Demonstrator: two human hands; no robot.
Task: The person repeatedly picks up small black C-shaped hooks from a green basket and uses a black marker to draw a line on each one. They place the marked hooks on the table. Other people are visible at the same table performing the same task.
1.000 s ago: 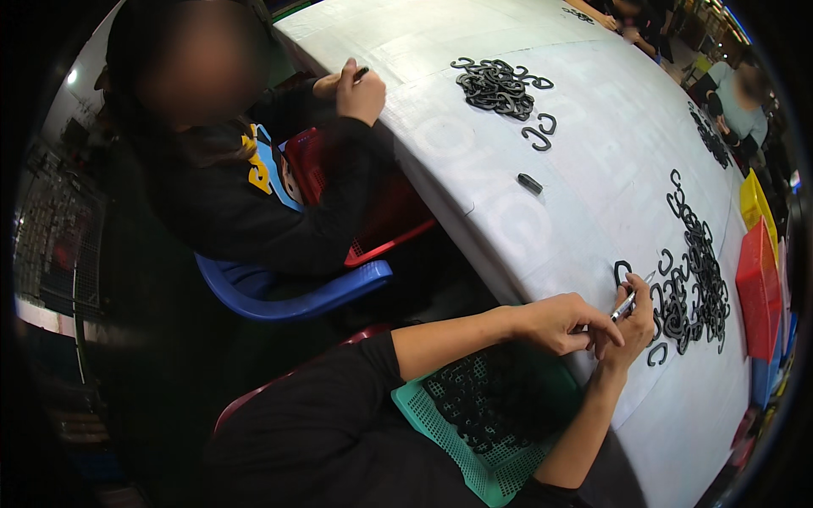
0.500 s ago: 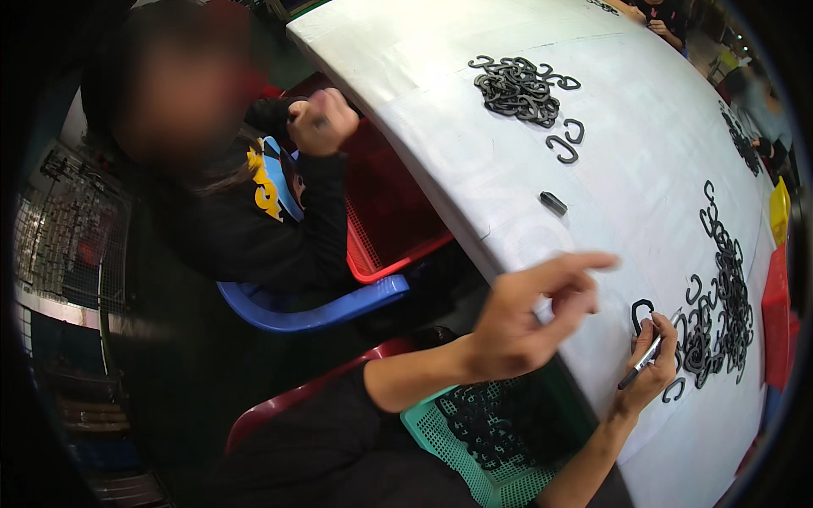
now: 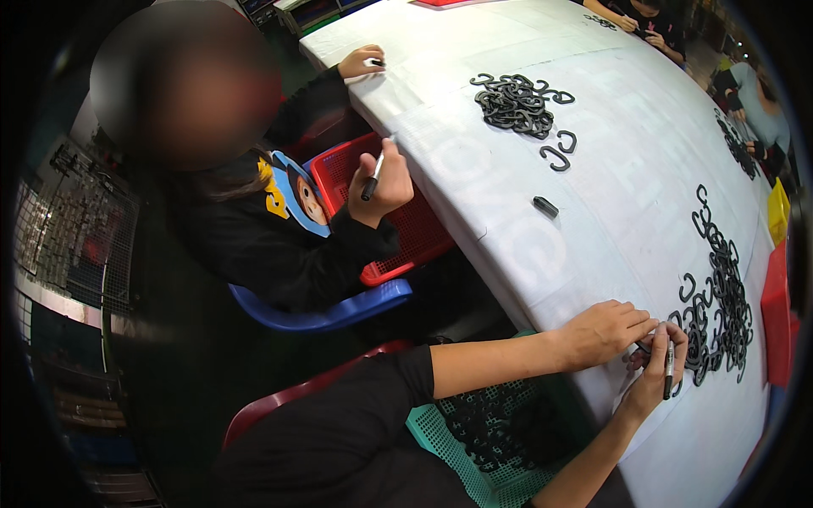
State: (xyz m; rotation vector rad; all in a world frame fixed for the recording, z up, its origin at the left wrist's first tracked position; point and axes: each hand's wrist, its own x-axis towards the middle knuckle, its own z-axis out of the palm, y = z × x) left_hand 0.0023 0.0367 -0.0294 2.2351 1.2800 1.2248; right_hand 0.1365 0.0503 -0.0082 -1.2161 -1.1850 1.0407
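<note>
My left hand (image 3: 597, 334) reaches in over the table edge, its fingers bent together against a black C-shaped hook (image 3: 643, 346) that is mostly hidden between my hands. My right hand (image 3: 654, 372) meets it from the front, with a grey-and-black marker (image 3: 669, 371) gripped in the fingers, its dark end pointing down toward me. Right beside that hand lies a long heap of similar black hooks (image 3: 724, 288). Below my left forearm a green perforated basket (image 3: 449, 440) holds many small black pieces.
A person at my left sits in a blue chair (image 3: 339, 309), marker in hand, by a red basket (image 3: 398, 254). On the white table (image 3: 474, 186) lie another hook pile (image 3: 517, 106) and a small black object (image 3: 545, 207). Red and yellow bins line the right; others work at the far side.
My left hand has come down and right from mid-air to the hook at my right hand. The marker has turned more upright. The neighbour's raised hand has lowered, showing a marker.
</note>
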